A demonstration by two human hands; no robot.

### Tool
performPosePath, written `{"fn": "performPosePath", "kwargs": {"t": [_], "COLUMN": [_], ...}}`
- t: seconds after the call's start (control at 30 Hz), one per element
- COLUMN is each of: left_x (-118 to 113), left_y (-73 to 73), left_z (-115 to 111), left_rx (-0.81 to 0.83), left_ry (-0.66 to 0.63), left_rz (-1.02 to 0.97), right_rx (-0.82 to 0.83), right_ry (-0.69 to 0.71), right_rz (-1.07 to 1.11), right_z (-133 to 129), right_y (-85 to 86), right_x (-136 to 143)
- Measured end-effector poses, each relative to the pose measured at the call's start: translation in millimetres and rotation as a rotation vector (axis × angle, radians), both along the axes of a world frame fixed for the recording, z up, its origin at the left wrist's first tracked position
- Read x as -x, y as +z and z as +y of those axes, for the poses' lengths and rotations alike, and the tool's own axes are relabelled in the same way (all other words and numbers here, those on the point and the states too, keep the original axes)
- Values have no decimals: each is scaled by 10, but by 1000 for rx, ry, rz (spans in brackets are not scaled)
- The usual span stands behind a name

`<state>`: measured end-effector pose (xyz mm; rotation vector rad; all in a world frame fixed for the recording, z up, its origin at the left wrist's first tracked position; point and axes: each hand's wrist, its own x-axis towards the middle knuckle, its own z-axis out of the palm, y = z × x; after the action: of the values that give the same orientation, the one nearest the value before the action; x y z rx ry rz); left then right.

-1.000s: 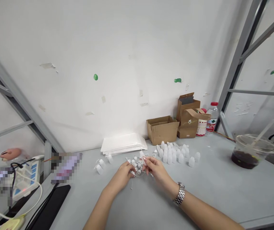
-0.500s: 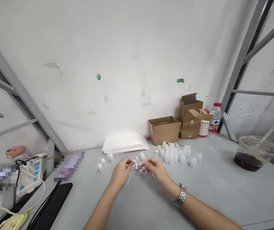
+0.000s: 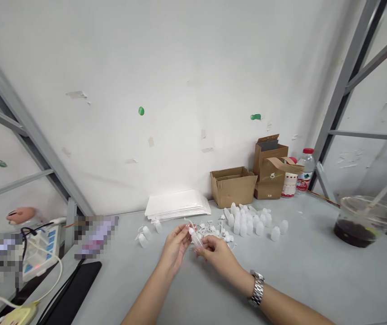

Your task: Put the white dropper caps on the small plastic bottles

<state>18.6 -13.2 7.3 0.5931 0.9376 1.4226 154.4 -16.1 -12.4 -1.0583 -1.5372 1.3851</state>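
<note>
A small translucent plastic squeeze bottle (image 3: 197, 239) leans up and to the left between my hands. My right hand (image 3: 218, 255) is closed around its lower end. My left hand (image 3: 176, 248) pinches a white cap (image 3: 191, 230) at the bottle's mouth; whether the cap is screwed on I cannot tell. Behind my fingers lies a pile of loose white caps (image 3: 213, 230) with thin straps. Several uncapped bottles (image 3: 247, 221) stand in a cluster to the right of the pile. On the left are 3 bottles (image 3: 146, 233) with caps on.
A stack of white sheets (image 3: 176, 204) lies against the wall. Beside it stand an open cardboard box (image 3: 233, 189), a brown paper bag (image 3: 269, 174) and a water bottle (image 3: 305, 171). A drink cup (image 3: 356, 230) is at the right, a power strip (image 3: 42, 248) at the left.
My left hand has come up from the cap pile to the bottle's mouth with a cap. My right hand has brought the bottle lower and nearer, tilting its mouth toward my left hand.
</note>
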Motion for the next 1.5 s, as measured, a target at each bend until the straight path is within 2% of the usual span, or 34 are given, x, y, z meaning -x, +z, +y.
{"fn": "performPosePath", "kwargs": {"t": [0.2, 0.4, 0.5, 0.63, 0.73, 0.9, 1.13, 1.33, 1.5], "left_x": [1, 5, 7, 9, 6, 2, 5, 5, 22], "left_y": [-19, -14, 16, 24, -10, -39, -24, 8, 20], "left_z": [-3, -5, -5, 2, 14, 18, 12, 14, 19], "left_rx": [-46, -28, -63, -142, -170, -160, -212, -198, -234], "left_ry": [26, -33, -55, -64, -19, 14, -6, 60, 16], "left_rz": [154, 240, 242, 221, 237, 274, 305, 349, 331], "right_rx": [-72, -127, -20, 257, 358, 292, 391, 173, 271], "right_ry": [-46, -131, -77, 143, 101, 10, 135, 3, 142], "right_rz": [-62, -31, 62, 362, 469, 422, 356, 306, 284], "right_z": [-13, -14, -2, 24, 46, 59, 55, 102, 76], "right_y": [34, 23, 31, 51, 47, 44, 109, 55, 68], "right_x": [-29, -37, -35, -46, -54, -60, -87, -45, -64]}}
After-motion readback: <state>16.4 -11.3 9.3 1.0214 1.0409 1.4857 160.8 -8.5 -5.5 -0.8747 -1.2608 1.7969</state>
